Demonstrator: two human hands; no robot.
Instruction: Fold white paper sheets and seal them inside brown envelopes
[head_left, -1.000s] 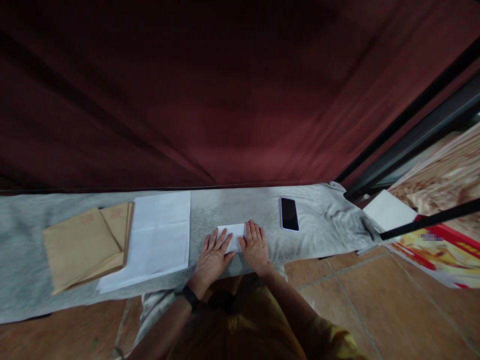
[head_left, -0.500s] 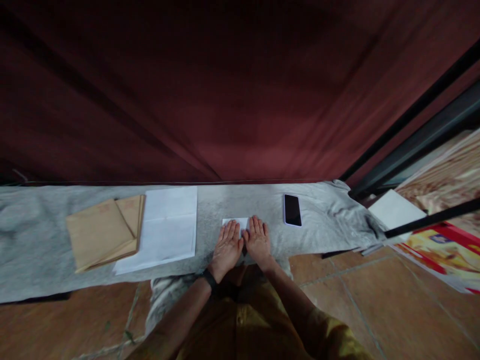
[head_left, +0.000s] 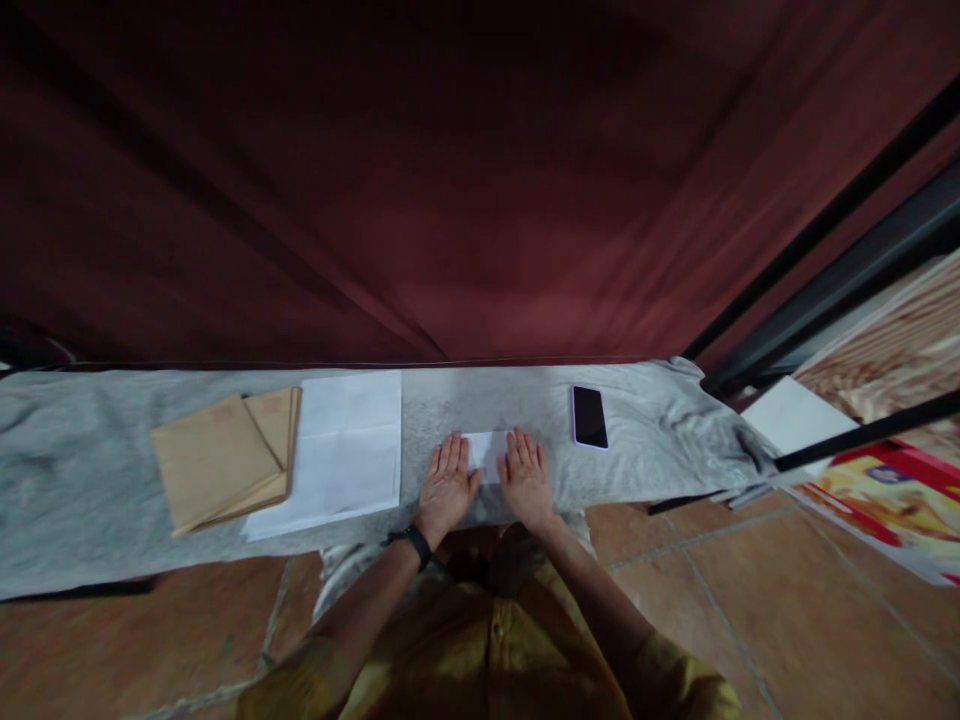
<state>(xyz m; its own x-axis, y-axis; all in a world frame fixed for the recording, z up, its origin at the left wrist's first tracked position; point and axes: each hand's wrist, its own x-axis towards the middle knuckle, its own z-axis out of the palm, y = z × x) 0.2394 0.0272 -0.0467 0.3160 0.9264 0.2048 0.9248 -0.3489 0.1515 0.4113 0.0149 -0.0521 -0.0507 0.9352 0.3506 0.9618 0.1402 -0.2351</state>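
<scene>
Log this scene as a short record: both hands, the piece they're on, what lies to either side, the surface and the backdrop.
Left hand: open, palm down, at the left side of a small white paper
Right hand: open, palm down, at that paper's right side
Left wrist: dark band
To the left: large white sheets, partly covered by brown paper pieces
To the right: phone, screen dark
Surface: gray cloth
Backdrop: dark red fabric

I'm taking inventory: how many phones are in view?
1: the phone on the grey cloth, to the right of the right hand. Any beneath the white sheets would be hidden.
</scene>
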